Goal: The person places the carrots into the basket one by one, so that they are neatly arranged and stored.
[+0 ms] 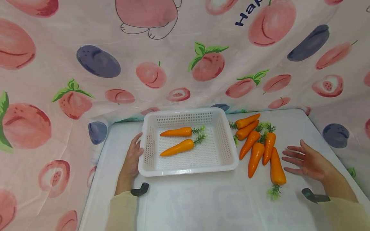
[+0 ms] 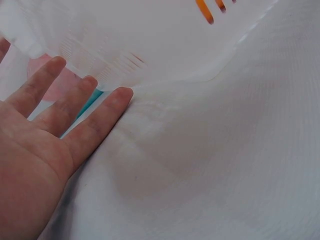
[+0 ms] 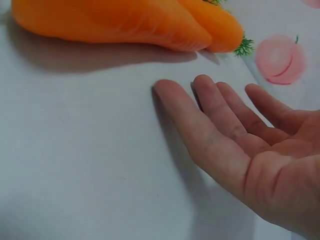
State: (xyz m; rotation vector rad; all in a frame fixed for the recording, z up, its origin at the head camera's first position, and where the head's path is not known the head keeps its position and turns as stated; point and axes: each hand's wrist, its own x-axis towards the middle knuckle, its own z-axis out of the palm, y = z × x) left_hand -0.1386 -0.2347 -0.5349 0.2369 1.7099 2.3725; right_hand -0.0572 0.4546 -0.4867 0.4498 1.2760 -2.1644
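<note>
Resting on the white surface (image 1: pixel 202 205), a white slotted basket (image 1: pixel 188 172) holds two orange carrots (image 1: pixel 177 148), laid one beyond the other with tips toward its left wall and leafy tops toward its right. To the right of the basket lie six more carrots (image 1: pixel 255 160) in a loose cluster, several touching; the leafy tops of the farthest ones come up to the basket's wall. Most of these point their tips roughly toward the person, but the outermost carrot (image 1: pixel 277 168), farthest from the basket, has its leafy end nearest the person.

At the basket's left side, the left hand (image 1: pixel 132 158) touches the rim and outer wall, its fingers extended and apart. Well to the right of the basket, just beyond the outermost carrot, the right hand (image 1: pixel 313 163) holds nothing, its fingers straight and spread. Behind the basket hangs a pink cloth (image 1: pixel 173 57) printed with peaches.
</note>
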